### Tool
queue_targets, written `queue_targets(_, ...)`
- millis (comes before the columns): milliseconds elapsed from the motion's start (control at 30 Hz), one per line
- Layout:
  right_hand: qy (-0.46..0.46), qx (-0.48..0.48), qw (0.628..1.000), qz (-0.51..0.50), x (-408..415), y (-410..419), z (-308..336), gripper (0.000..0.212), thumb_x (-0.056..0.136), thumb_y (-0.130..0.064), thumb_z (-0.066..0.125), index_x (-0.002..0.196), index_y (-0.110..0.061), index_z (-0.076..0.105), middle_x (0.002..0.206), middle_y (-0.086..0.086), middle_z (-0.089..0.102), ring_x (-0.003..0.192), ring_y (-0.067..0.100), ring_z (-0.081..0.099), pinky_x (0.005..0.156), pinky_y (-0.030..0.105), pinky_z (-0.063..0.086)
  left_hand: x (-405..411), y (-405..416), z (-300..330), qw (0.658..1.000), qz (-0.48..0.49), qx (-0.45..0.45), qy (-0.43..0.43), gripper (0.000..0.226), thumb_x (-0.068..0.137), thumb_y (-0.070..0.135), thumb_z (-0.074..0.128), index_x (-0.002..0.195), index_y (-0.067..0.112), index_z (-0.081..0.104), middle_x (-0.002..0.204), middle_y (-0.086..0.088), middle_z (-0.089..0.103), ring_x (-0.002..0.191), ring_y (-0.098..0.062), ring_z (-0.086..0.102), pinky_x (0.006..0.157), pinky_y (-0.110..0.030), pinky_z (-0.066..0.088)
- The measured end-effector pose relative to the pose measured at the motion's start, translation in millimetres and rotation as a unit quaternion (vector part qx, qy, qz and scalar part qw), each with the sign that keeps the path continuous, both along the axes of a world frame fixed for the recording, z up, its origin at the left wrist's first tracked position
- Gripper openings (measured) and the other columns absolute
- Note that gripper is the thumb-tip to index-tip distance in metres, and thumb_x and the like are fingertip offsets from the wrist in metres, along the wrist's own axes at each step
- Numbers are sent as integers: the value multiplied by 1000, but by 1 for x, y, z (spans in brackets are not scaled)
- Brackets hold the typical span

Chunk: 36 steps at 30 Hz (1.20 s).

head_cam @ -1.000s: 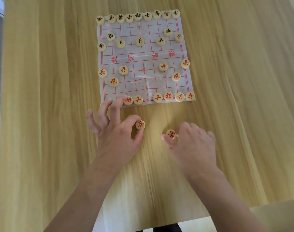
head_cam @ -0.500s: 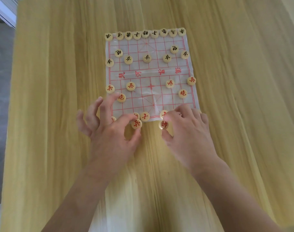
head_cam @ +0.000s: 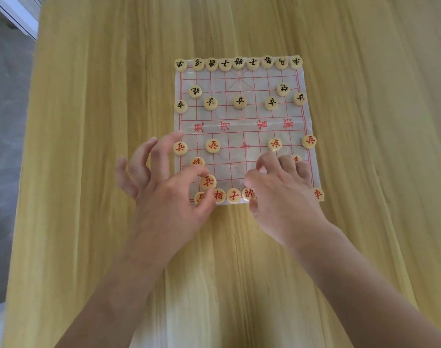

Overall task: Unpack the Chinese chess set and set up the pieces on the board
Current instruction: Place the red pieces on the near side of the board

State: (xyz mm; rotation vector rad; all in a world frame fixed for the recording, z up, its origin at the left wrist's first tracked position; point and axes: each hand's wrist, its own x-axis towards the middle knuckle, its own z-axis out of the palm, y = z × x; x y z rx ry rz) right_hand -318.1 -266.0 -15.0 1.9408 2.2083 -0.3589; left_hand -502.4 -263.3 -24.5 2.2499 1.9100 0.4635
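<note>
A thin sheet board (head_cam: 249,114) with a red grid lies flat on the wooden table (head_cam: 88,172). Black-lettered pieces (head_cam: 239,63) fill its far row, with two cannons and several soldiers in front. Red-lettered pieces stand on the near half, among them soldiers (head_cam: 212,145) and a near row (head_cam: 233,195). My left hand (head_cam: 164,197) pinches a red soldier piece (head_cam: 208,182) between thumb and forefinger, just above the near row's left part. My right hand (head_cam: 282,194) holds the red general piece (head_cam: 249,194) at the middle of the near row and hides the pieces to its right, except the corner chariot (head_cam: 318,194).
The table's left edge (head_cam: 26,146) drops to a grey floor (head_cam: 3,109). A white frame (head_cam: 18,13) shows at the top left corner. Bare wood surrounds the board on all sides.
Both hands moved forward from the bare table onto the board's near edge, each carrying its piece. The general now sits in the near row; the soldier is over the board's lower left.
</note>
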Motion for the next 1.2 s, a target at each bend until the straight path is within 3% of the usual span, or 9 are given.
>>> queue_targets(200, 16, 0, 1000, -6, -2, -4, -2, 30, 83, -22, 60, 111, -31, 58, 122, -5, 41, 111, 22, 36, 96, 36, 21, 0, 5, -1, 1000, -3, -6, -4, 20, 73, 45, 71, 90, 34, 72, 152, 4, 33, 144, -30, 19, 114, -63, 4)
queue_targets(500, 49, -12, 999, -7, 4, -11, 5, 38, 81, -33, 58, 119, -33, 56, 133, -8, 34, 124, 21, 30, 102, 36, 16, -1, 15, -1, 1000, -16, -19, -5, 22, 76, 46, 73, 94, 36, 69, 149, 6, 37, 143, -27, 20, 114, -63, 5)
queue_targets(667, 41, -38, 998, -3, 2, -13, 3, 47, 84, -34, 55, 131, -33, 49, 143, -6, 25, 133, 24, 22, 105, 40, 14, -8, 10, 1, 998, -47, -37, -26, 26, 86, 49, 59, 104, 31, 64, 123, 17, 62, 139, -16, 33, 115, -60, 2)
queue_targets(800, 38, -38, 998, -13, -2, -15, 3, 48, 86, -34, 53, 133, -33, 47, 144, -6, 24, 133, 25, 22, 105, 41, 15, -9, 2, 0, 995, -79, -56, -31, 29, 93, 47, 49, 111, 26, 58, 77, 14, 66, 142, -9, 34, 118, -56, -4)
queue_targets(967, 35, -39, 999, -10, -4, -15, 3, 43, 85, -34, 52, 128, -33, 53, 145, -5, 25, 132, 26, 22, 104, 41, 15, -4, -2, -7, 992, -111, -64, -5, 22, 100, 42, 36, 110, 24, 44, 74, 13, 67, 142, -8, 36, 119, -56, -3)
queue_targets(1200, 38, -28, 998, -38, 0, -12, 4, 47, 84, -34, 54, 131, -27, 45, 143, -6, 23, 133, 23, 22, 106, 40, 15, -8, -4, -9, 988, -113, -94, 51, 26, 99, 43, 30, 107, 25, 46, 66, 11, 68, 149, -8, 21, 118, -56, -11)
